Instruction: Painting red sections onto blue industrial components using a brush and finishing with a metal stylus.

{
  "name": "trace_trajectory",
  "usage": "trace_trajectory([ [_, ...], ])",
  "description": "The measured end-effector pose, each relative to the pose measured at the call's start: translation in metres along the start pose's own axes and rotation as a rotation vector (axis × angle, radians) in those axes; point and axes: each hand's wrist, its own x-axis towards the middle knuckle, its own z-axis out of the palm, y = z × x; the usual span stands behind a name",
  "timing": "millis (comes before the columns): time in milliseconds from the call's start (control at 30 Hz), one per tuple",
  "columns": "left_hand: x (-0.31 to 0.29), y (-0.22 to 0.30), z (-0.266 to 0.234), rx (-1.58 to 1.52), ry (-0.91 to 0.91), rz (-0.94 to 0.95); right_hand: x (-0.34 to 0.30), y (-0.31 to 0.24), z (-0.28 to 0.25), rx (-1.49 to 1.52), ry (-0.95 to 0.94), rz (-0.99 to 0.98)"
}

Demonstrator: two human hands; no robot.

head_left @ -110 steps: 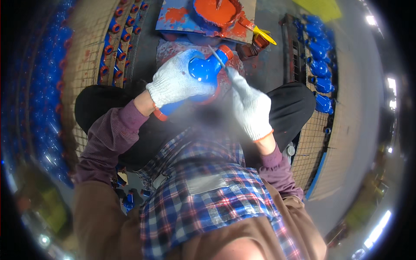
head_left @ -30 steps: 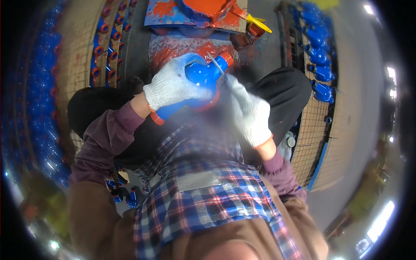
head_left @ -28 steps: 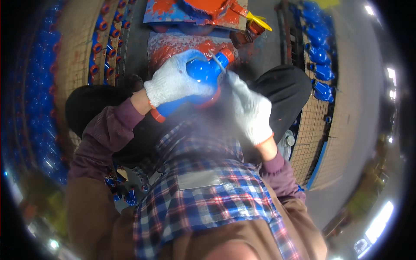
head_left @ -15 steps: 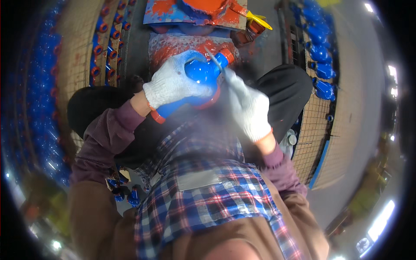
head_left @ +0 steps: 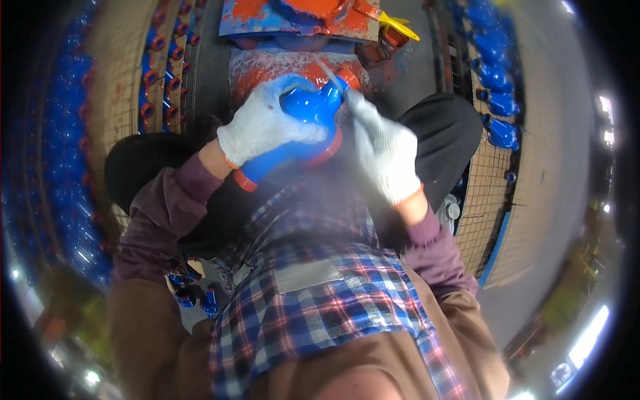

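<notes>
My left hand (head_left: 267,123), in a white knitted glove, is closed round a glossy blue pipe fitting shaped like a valve body (head_left: 308,107). The fitting has red-painted ends. One end points down to the left below my wrist, another up to the right. My right hand (head_left: 388,157), gloved the same way, is closed on a thin, grey, blade-like tool (head_left: 329,75); its exact kind is blurred. The tool lies across the fitting's upper-right neck, close to the red rim. Whether it touches there I cannot tell.
Ahead stands a paint-smeared board (head_left: 243,20) with red paint on it, and a yellow-handled brush (head_left: 400,27) at its right. Blue fittings fill racks on the left (head_left: 67,153) and a wire-mesh rack (head_left: 483,177) on the right. A pale bottle (head_left: 451,212) stands by my right knee.
The fitting has tilted slightly in my left hand, its upper-right neck shifting a little up and left. My right hand has moved slightly with the tool, which still crosses the neck.
</notes>
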Motion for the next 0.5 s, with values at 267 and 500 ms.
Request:
trace_trajectory([
  [267, 0.0033, -0.0075, -0.0007, -0.008, -0.028, 0.028, 0.0007, -0.0040, 0.0001, -0.026, -0.017, -0.024],
  [500, 0.0031, -0.0072, -0.0048, 0.032, 0.002, 0.012, 0.0004, -0.0034, 0.0012, 0.016, -0.034, 0.075],
])
